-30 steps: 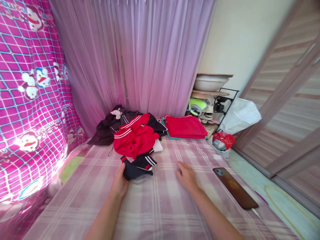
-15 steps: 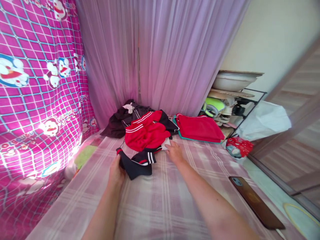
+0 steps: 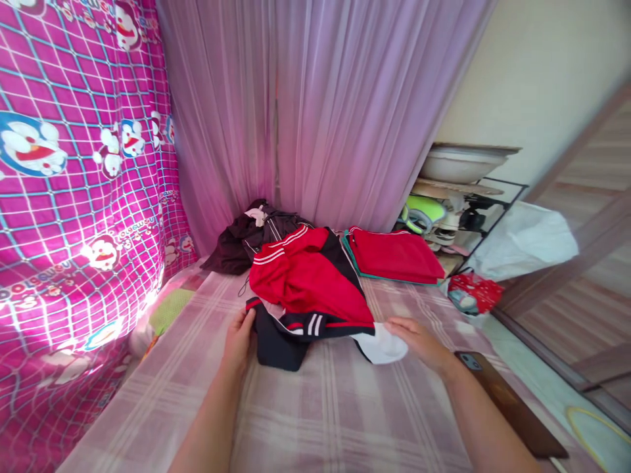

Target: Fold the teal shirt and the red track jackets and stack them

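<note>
A red, black and white striped jacket point(image 3: 310, 289) lies stretched across the checked bed sheet point(image 3: 325, 407). My left hand point(image 3: 239, 338) grips its dark lower left edge. My right hand point(image 3: 419, 340) holds the jacket's white part point(image 3: 384, 347) at the right side. Behind the jacket lies a dark crumpled garment point(image 3: 241, 240), and to its right a folded red stack point(image 3: 397, 255) with a teal piece under it.
A dark phone point(image 3: 510, 404) lies on the bed by my right forearm. A rack point(image 3: 458, 210) with a basin and shoes, a white bag point(image 3: 525, 240) and a red bag point(image 3: 473, 292) stand at right. Purple curtains hang behind; a pink cartoon sheet hangs left.
My right hand moved from the bundled jacket out to the right, pulling the white part with it. The jacket went from a heap to spread flat. My left hand kept its grip.
</note>
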